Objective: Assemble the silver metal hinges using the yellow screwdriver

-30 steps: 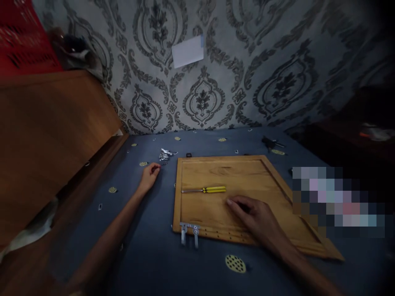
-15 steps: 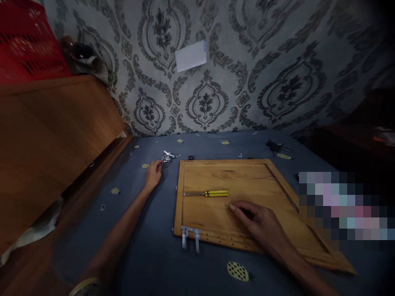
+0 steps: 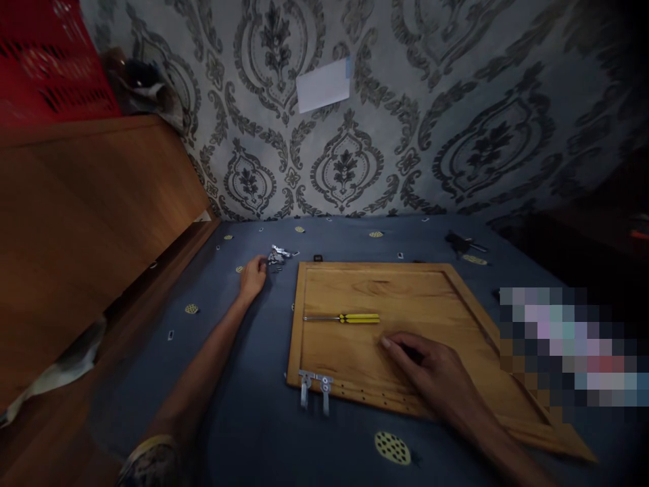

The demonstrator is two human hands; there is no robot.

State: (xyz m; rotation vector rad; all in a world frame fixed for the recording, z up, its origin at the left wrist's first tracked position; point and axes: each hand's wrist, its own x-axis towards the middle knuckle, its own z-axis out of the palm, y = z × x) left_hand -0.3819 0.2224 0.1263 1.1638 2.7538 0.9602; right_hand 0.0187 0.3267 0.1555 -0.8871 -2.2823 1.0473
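Observation:
A framed wooden panel (image 3: 385, 291) lies flat on the blue patterned cloth. Across it rests a yellow-handled screwdriver (image 3: 359, 318). Metal hinge pieces (image 3: 315, 385) sit at the panel's near left corner, beside a row of small holes. My left hand (image 3: 253, 276) is beside a small pile of metal parts (image 3: 278, 256), its fingers curled together; anything between them is too small to make out. Over the panel, right of the screwdriver, my right hand (image 3: 428, 362) has thumb and fingertips pressed together, and what they may hold is hidden.
Wooden furniture (image 3: 96, 223) stands at the left with a red basket (image 3: 51, 61) on top. A patterned wall with a white card (image 3: 323, 86) rises behind. A dark tool (image 3: 459, 243) lies at the back right.
My left hand has drawn slightly away from the metal parts. The view has shifted a little; the screwdriver and the panel lie as before.

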